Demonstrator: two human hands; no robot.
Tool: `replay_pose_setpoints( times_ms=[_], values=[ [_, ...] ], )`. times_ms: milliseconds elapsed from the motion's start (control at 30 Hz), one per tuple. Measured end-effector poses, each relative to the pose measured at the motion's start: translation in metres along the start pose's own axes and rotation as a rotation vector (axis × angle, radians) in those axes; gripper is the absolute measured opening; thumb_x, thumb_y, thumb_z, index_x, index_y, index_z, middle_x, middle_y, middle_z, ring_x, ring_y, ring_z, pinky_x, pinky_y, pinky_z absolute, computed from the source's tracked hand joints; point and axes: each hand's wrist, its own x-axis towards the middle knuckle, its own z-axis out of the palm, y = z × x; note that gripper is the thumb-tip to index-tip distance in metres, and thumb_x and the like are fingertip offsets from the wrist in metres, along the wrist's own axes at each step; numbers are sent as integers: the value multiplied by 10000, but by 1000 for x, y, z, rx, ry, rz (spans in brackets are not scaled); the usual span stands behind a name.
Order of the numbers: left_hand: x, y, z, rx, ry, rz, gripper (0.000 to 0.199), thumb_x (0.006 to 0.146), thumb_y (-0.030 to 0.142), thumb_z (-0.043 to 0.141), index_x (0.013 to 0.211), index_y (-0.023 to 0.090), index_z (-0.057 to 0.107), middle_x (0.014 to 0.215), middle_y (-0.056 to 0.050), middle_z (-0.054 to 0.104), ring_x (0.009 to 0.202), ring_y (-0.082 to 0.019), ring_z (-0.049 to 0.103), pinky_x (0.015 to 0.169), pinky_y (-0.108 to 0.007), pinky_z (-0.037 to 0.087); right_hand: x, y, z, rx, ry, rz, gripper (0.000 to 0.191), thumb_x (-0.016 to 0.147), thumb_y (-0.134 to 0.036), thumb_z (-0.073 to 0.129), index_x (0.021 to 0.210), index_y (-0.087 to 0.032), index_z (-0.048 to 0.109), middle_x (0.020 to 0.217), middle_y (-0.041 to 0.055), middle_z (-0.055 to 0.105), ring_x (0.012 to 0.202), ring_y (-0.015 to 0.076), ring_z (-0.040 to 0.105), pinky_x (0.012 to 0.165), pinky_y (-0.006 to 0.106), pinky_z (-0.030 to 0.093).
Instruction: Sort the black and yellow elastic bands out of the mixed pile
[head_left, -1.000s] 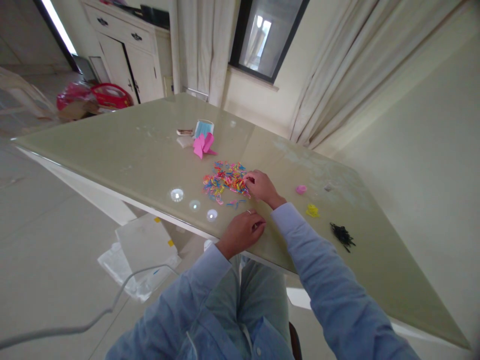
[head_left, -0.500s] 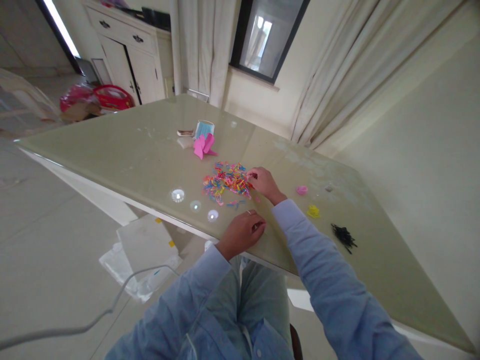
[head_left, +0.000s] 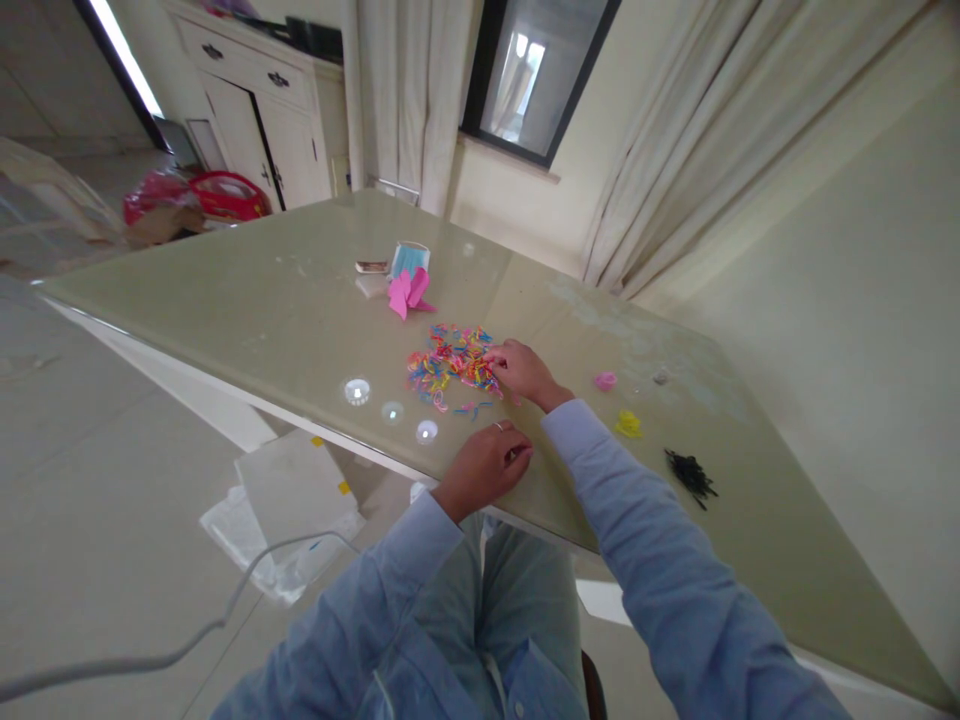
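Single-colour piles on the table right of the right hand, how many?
3: pink pile nearest the right hand, yellow pile next, black pile farthest right. A small greyish item past the pink is too unclear to count; the right sleeve may hide more.

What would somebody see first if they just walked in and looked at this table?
Probably the bright heap of mixed-colour little bands mid-table, with the right hand at its edge. Next, maybe the pink folded paper-like thing beyond it, and the black bunch off to the right.
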Motion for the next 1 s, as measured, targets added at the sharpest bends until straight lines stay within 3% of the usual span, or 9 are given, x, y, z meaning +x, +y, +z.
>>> replay_pose_setpoints(
  times_ms=[200, 367, 633, 1000],
  values=[
    [0, 0, 0, -7, -1, 3, 140, 893, 175, 561, 837, 163, 689, 837, -57, 673, 823, -184, 605, 762, -286, 466, -3, -1, -1, 20, 27, 6, 234, 871, -184, 536, 943, -144, 755, 884, 82, 648, 823, 184, 557, 765, 272, 396],
    [-2, -1, 2, -5, 3, 0, 133, 891, 179, 565, 859, 161, 693, 853, -61, 680, 833, -189, 609, 773, -291, 469, -3, -5, -2, -29, -4, 4, 255, 885, -188, 521, 987, -189, 755, 932, 78, 650, 846, 188, 560, 769, 274, 394],
    [0, 1, 0, 8, -2, -15, 140, 887, 178, 562, 838, 169, 692, 845, -62, 686, 823, -189, 615, 764, -294, 474, 0, -8, -2, -91, -22, 24, 232, 898, -192, 504, 883, -170, 735, 915, 87, 636, 796, 182, 549, 692, 272, 373],
    [-1, 1, 0, 9, -8, -37, 153, 899, 198, 554, 826, 176, 686, 840, -54, 674, 823, -181, 606, 763, -293, 469, -16, -4, -2, 149, 165, 35, 152, 848, -188, 536, 821, -164, 684, 843, 52, 618, 783, 164, 545, 744, 273, 408]
  ],
)
